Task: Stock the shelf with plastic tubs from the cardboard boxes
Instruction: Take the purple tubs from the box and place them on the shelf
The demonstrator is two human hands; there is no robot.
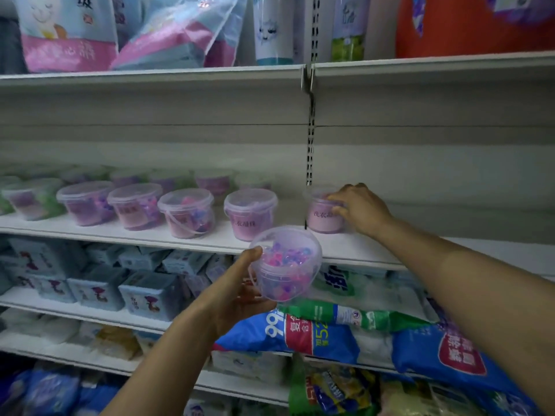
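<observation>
Shop aisle, laundry/household goods. White metal gondola shelving (156, 82) with a slotted upright (310, 151), several tiers. Middle shelf (150, 232): a row of identical lidded plastic tubs (186, 211) of pink and purple pods. Tier below: stacked blue packs (150, 292). Lower down, detergent bags (288, 334) lying flat. Top tier: printed pouches (66, 31), upright.

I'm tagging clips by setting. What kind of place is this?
Probably a shop aisle: long white shelves carry rows of matching tubs, boxed goods and big bags below.
</observation>
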